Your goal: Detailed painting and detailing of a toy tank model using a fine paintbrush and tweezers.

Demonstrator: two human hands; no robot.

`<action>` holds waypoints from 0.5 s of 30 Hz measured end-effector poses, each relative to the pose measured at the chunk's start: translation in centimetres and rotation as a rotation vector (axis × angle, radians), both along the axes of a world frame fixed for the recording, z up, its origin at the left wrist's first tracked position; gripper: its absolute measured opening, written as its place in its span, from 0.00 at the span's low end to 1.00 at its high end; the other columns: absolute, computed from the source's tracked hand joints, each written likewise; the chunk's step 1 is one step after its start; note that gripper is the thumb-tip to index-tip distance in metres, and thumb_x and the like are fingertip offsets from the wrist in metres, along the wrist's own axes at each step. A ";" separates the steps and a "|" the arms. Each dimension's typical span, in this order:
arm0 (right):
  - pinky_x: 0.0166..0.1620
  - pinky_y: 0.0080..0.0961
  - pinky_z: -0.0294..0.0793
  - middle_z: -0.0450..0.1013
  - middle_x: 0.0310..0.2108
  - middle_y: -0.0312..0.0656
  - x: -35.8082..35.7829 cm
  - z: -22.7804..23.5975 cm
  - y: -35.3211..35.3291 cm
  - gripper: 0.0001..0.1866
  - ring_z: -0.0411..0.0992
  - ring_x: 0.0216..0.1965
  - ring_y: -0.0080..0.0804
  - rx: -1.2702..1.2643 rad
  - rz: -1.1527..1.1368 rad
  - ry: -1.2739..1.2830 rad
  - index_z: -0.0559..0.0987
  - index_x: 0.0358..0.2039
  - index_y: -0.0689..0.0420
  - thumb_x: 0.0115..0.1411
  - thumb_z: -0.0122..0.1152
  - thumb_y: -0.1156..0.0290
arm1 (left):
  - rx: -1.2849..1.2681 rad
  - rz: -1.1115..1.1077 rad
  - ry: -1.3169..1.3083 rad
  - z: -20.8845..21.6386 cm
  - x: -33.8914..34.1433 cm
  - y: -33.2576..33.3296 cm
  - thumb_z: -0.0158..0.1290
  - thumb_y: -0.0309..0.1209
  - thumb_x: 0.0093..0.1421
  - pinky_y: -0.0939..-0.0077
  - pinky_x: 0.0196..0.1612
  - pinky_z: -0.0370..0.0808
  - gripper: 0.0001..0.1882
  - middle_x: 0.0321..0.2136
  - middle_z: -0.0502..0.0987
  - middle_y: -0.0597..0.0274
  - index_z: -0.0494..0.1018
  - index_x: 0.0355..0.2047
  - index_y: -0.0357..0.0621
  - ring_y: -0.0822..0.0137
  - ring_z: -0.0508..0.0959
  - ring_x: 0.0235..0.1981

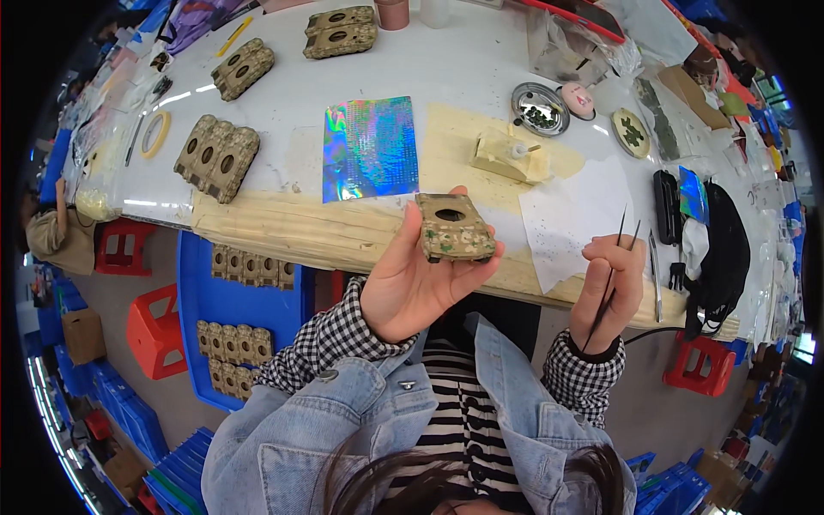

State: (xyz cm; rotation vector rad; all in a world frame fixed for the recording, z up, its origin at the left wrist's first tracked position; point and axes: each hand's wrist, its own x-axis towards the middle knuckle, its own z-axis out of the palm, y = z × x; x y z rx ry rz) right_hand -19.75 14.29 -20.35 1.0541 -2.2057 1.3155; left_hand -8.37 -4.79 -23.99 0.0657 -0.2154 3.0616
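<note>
My left hand (396,292) is closed around a small model tank hull (462,243) and holds it up over the table's front edge. The hull is painted in brown and green camouflage, with a round hole in its top. In my right hand (620,279) is a pair of black tweezers (622,230), tips pointing up and slightly apart, with nothing visible between them. The tweezers are apart from the hull, off to its right. Under them lies a white paper sheet (558,223) strewn with tiny dark specks.
A shiny holographic sheet (369,146) lies behind the hull. More hulls (217,159) stand at left, and a blue tray (193,326) below holds several. At right are a yellowish block (506,160), a metal dish (540,109) of small green parts, and a black bag (728,249).
</note>
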 end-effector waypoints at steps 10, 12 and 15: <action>0.32 0.26 0.64 0.70 0.24 0.41 -1.3 1.6 -1.9 0.03 0.65 0.28 0.34 0.081 0.008 0.100 0.78 0.30 0.61 0.53 0.61 0.79 | -0.051 0.027 -0.010 0.0 0.2 -0.1 0.30 0.51 0.68 0.58 0.62 0.65 0.28 0.54 0.66 0.45 0.49 0.64 0.54 0.49 0.65 0.58; 0.31 0.27 0.65 0.70 0.22 0.40 -2.0 1.9 -2.6 0.05 0.66 0.26 0.34 0.093 -0.014 0.158 0.79 0.30 0.60 0.51 0.64 0.79 | -0.059 0.028 -0.011 -0.1 0.3 -0.2 0.31 0.51 0.68 0.58 0.62 0.66 0.28 0.54 0.66 0.45 0.49 0.65 0.54 0.49 0.66 0.58; 0.30 0.28 0.65 0.70 0.21 0.40 -3.0 2.4 -3.7 0.07 0.66 0.25 0.35 0.159 -0.066 0.184 0.80 0.31 0.58 0.49 0.66 0.78 | -0.073 0.021 -0.022 -0.1 0.4 -0.5 0.31 0.51 0.68 0.58 0.61 0.67 0.29 0.54 0.66 0.46 0.47 0.65 0.56 0.49 0.66 0.58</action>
